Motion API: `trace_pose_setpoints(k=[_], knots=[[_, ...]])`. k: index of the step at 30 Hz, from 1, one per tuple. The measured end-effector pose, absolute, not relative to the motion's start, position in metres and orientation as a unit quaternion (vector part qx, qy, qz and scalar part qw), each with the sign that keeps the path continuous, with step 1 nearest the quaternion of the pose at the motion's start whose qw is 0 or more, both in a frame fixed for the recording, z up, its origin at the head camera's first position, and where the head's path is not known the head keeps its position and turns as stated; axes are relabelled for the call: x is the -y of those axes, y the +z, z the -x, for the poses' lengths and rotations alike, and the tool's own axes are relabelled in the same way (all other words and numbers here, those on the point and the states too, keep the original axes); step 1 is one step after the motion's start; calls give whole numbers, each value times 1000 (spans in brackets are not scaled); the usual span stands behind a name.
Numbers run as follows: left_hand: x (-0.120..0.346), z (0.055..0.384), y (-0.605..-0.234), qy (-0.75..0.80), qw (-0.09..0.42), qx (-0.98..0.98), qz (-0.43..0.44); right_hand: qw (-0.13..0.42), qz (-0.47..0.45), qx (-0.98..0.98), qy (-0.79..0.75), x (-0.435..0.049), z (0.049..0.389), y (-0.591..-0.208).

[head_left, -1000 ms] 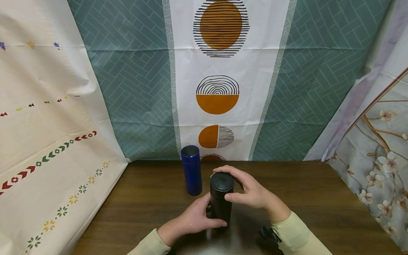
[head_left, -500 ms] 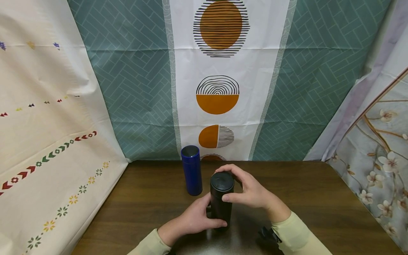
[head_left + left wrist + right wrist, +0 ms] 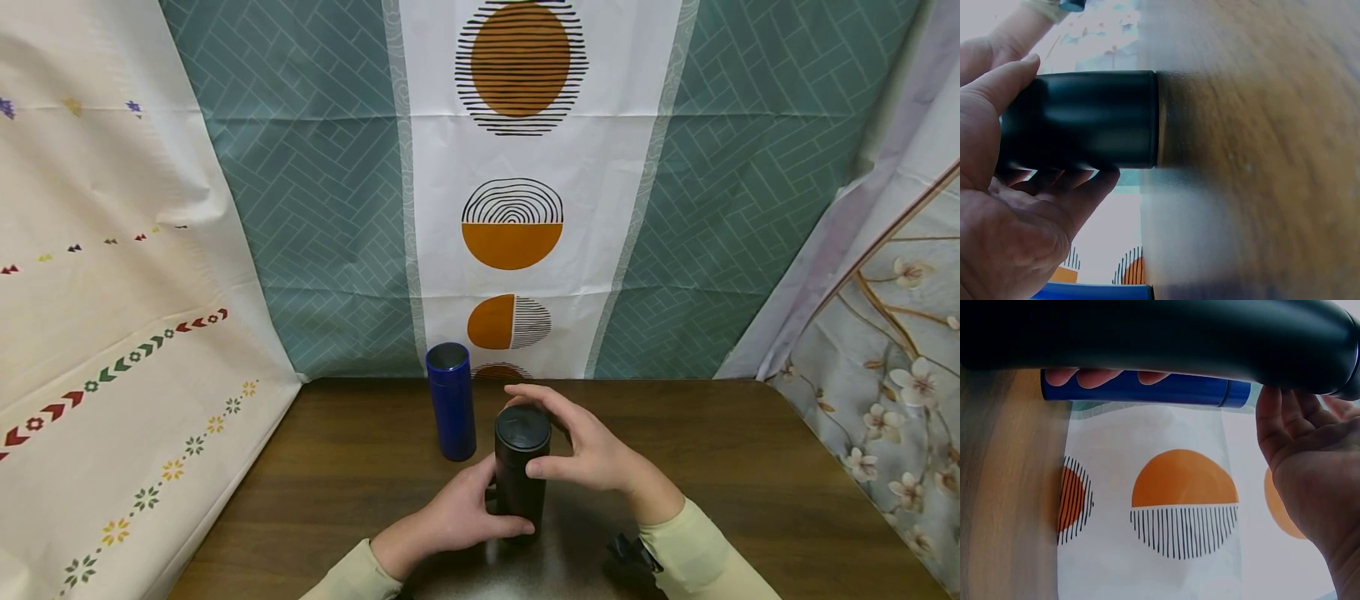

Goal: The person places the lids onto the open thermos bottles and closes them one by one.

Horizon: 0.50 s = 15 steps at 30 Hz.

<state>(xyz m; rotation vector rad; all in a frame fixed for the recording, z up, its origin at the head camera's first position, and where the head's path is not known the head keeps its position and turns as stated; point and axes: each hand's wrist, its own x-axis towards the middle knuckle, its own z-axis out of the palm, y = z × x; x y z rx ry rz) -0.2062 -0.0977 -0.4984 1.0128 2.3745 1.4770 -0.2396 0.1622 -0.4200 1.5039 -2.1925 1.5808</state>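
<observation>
A black cylindrical thermos stands upright on the wooden table. My left hand grips its lower body, thumb in front and fingers round the far side. In the left wrist view, the thermos's base meets the tabletop. Up at the dark lid, my right hand holds on with the thumb on the near side and fingers behind. Those right fingers curl against the top end in the right wrist view; their exact contact is partly hidden.
A blue cylindrical bottle stands upright behind and left of the thermos. The brown wooden table ends at a patterned green and white cloth. Cream and floral cloths hang at the sides.
My right thumb has slid slightly left across the front of the lid, then a little back, and the right fingertips have lifted a bit. The left hand and both bottles stay in place.
</observation>
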Motion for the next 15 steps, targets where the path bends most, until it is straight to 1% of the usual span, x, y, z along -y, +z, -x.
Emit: trace_pose_setpoints(k=[8, 15], knots=[[98, 206, -499, 494, 81, -797, -338, 22, -519, 691, 503, -162, 240, -419], [98, 206, -499, 493, 80, -797, -339, 30, -515, 694, 502, -160, 241, -418]])
